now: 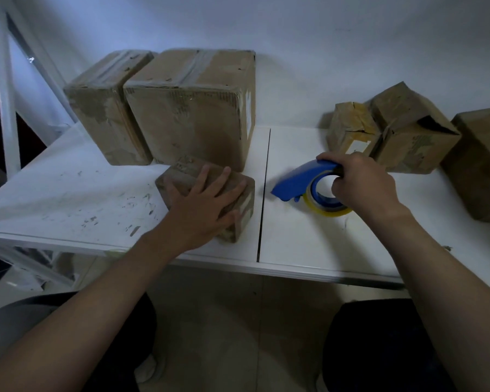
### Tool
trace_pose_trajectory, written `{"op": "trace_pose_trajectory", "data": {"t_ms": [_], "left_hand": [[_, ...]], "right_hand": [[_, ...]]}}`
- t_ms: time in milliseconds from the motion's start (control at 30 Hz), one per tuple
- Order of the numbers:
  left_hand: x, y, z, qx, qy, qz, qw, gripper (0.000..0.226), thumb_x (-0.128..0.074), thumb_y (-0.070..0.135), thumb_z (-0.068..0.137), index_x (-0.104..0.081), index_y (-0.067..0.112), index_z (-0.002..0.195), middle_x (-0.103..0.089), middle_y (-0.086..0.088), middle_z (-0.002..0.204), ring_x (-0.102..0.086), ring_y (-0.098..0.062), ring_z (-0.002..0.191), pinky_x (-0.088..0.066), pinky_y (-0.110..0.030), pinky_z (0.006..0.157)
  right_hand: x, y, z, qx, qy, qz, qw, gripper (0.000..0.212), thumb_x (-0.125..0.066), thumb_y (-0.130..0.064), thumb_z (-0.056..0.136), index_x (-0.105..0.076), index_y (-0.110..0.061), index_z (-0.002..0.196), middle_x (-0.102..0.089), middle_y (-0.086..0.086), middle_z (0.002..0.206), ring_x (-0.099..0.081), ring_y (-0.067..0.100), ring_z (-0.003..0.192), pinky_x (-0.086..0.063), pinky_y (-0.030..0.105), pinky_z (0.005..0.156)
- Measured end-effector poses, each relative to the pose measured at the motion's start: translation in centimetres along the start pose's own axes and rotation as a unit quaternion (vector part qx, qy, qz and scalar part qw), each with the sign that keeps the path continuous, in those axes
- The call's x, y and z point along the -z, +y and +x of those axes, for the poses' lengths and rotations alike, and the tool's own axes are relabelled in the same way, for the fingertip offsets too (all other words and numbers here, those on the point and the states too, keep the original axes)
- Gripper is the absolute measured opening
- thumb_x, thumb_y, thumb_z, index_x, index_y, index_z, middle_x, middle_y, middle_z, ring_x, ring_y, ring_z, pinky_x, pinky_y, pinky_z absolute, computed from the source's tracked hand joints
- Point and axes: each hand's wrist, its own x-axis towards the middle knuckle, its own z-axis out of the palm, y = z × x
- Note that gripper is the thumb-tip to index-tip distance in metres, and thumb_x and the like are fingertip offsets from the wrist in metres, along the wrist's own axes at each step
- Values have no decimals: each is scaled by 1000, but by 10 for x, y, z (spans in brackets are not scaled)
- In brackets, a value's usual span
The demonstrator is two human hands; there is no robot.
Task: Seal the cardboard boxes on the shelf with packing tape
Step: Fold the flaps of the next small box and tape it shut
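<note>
head cam | 1 view | forward-down, close over shelf (294, 250)

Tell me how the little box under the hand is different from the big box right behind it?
The small box lies low and flat near the shelf's front edge; the big box stands tall at the back. The left hand presses on the small box; nothing touches the big box. The big box shows clear tape across its top; I can't tell that on the small box. Both are worn brown cardboard.

Both forearms reach forward; left hand (203, 203) lies flat, fingers spread, right hand (362, 183) curled closed.
</note>
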Motion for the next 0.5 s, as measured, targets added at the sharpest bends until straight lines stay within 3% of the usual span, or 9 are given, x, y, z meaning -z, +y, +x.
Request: {"op": "trace_pose_trajectory", "data": {"t_ms": [67,133,200,300,400,500], "left_hand": [[-1,-4,-11,-21,6,19,1000,64,-3,63,92,25,48,147,21,6,163,15,-39,150,-5,-85,99],[-2,-8,-20,-11,-15,-30,999,60,2,60,91,21,52,147,26,10,162,22,-34,150,-1,-79,106],[-3,-15,-29,-31,-14,-118,992,55,-2,55,96,6,52,150,20,16,164,26,-22,150,2,-70,115],[-7,-25,-37,-95,21,-230,968,49,-29,31,109,-15,44,154,5,21,165,19,-5,150,-1,-47,123],[-7,-26,-34,-102,31,-321,941,45,-36,39,105,-31,38,151,-12,23,163,7,2,150,-6,-29,121],[-3,-21,-24,-78,43,-400,912,47,-42,47,100,-49,31,143,-31,21,157,-6,2,151,-16,-31,121]], "right_hand": [[-2,-3,0,0,12,20,1000,69,-51,3,79,-58,-41,132,-52,0,102,-53,27,83,-46,38,63],[-4,-8,-1,3,19,35,999,70,-50,3,78,-58,-43,131,-53,0,103,-54,28,83,-49,39,63],[-4,-15,-2,11,21,51,998,71,-48,4,76,-59,-42,129,-52,-3,99,-54,27,82,-49,38,63],[-4,-24,-3,19,32,65,997,72,-47,4,74,-59,-40,129,-53,-6,97,-53,26,83,-48,37,64],[-6,-30,-3,24,60,72,995,71,-48,3,75,-59,-41,131,-48,-5,99,-52,27,86,-45,36,68],[-9,-32,-3,35,86,81,992,72,-49,4,77,-56,-40,134,-55,1,107,-55,30,91,-48,38,71]]}}
